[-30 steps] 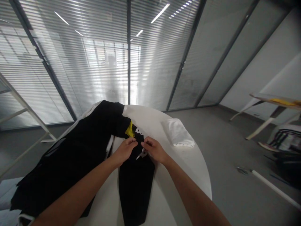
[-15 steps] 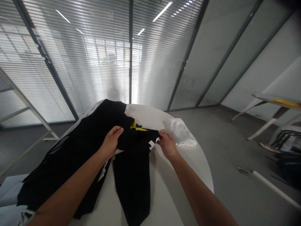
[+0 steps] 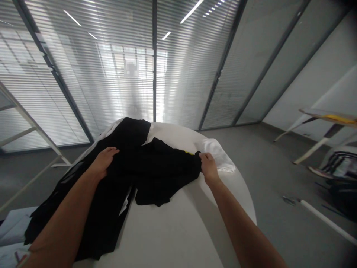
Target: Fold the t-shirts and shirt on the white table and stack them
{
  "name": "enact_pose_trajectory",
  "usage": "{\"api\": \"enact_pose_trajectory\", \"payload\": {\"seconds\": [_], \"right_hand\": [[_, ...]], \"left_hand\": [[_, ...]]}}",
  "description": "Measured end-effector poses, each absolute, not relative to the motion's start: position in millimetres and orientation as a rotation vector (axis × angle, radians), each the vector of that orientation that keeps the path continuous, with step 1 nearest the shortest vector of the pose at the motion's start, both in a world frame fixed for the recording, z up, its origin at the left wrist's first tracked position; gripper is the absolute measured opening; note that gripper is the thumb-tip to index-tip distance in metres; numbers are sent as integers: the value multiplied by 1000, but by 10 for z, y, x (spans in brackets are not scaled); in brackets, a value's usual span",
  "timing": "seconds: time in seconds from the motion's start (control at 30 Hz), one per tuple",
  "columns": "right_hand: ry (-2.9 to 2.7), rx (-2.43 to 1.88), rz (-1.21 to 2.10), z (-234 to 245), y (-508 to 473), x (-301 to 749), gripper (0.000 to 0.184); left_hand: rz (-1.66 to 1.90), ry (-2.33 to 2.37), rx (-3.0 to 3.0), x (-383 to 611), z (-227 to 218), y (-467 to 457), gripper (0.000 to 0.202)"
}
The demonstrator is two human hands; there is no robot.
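A black garment point(image 3: 164, 167) is stretched sideways between my two hands over the white round table point(image 3: 167, 234). My left hand point(image 3: 103, 160) pinches its left side, above other dark clothing. At the garment's right end my right hand point(image 3: 209, 167) grips the bunched fabric, fingers closed. A sliver of yellow point(image 3: 189, 152) shows along the upper edge close to that hand. More black clothing point(image 3: 131, 130) covers the left side of the table and hangs toward me. Where one black piece ends and another begins is hard to make out.
A white cloth point(image 3: 221, 156) lies just beyond my right hand. Pale blue-grey fabric point(image 3: 16, 227) is at the lower left. A metal frame point(image 3: 33, 126) stands left, with blinds-covered glass panels behind. On the right are another table point(image 3: 326, 116), a dark bag and a white pole point(image 3: 326, 219).
My hands have moved apart, the left one leftward and the right one slightly right. The hanging lower part of the black garment has swung up, and most of the yellow print and white tags are hidden.
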State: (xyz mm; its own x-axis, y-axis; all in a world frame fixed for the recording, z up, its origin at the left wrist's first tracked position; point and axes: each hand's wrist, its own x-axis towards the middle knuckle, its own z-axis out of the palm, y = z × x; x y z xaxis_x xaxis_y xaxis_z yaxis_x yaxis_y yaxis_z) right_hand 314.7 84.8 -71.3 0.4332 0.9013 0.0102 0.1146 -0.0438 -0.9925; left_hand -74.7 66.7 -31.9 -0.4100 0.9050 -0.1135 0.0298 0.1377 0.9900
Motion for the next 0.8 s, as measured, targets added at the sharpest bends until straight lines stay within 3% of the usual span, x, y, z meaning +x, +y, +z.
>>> {"api": "enact_pose_trajectory", "payload": {"seconds": [0.13,0.23,0.3,0.43,0.5,0.6,0.8], "right_hand": [[-1319,-1599,237,-720,790,3131,24],[-1581,-1412,-32,-585,644,3075,18],[-1872,-1254,118,-483,516,2990,11],[-2416,-1030,467,-401,290,2754,22],[-2540,-1028,485,-430,232,2662,35],[-2596,-1076,551,-497,226,2622,46],[-2441,-922,914,-476,352,2815,23]], "left_hand": [[832,2099,1320,-785,-359,690,33],[765,2503,1664,-676,-183,552,34],[760,2371,1943,-538,-61,410,26],[329,1518,2131,-245,-26,167,24],[232,1404,2200,-148,-104,122,24],[192,1393,2290,-95,-203,138,8],[259,1190,2153,-210,-2,157,7]]}}
